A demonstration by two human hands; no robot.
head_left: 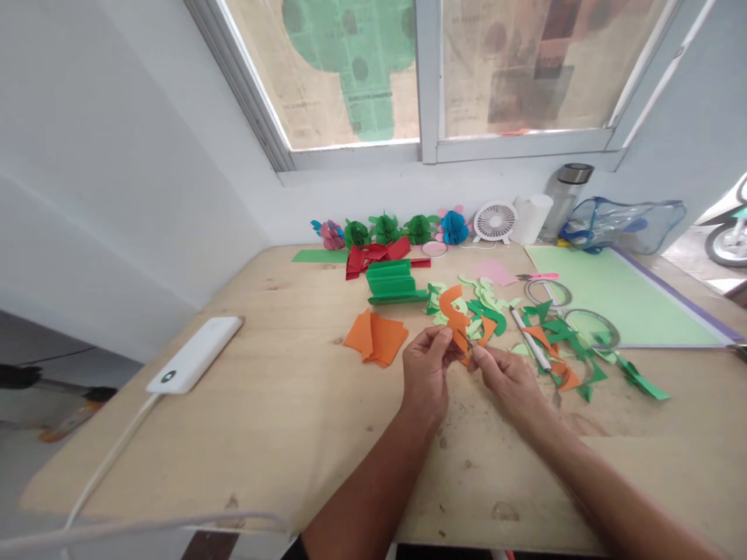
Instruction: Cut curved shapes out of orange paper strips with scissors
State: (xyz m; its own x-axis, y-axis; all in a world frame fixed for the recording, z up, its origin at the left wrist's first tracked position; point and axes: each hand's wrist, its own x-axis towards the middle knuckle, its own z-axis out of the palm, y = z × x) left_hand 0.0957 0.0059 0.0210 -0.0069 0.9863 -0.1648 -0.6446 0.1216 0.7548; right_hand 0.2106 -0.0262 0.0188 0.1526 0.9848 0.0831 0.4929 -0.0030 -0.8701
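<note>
Forearms (373, 467) extend from 6 and 4 o'clock; left hand (426, 372) pinches orange paper (457, 320), right hand (507, 379) apparently pinches scissors (465, 341). Trimming seems underway; next cut requires steady paper.

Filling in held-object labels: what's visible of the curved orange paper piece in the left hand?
The orange paper piece looks matte and thin, cut into a curve with a hooked upper end. The left hand pinches it between thumb and fingers, seemingly above the wooden tabletop, its hook pointing away from the person. In view it overlaps green scraps. A small dark tool at the right hand's fingertips crosses its lower part, which fingers partly hide; whether it's cutting is unclear.
</note>
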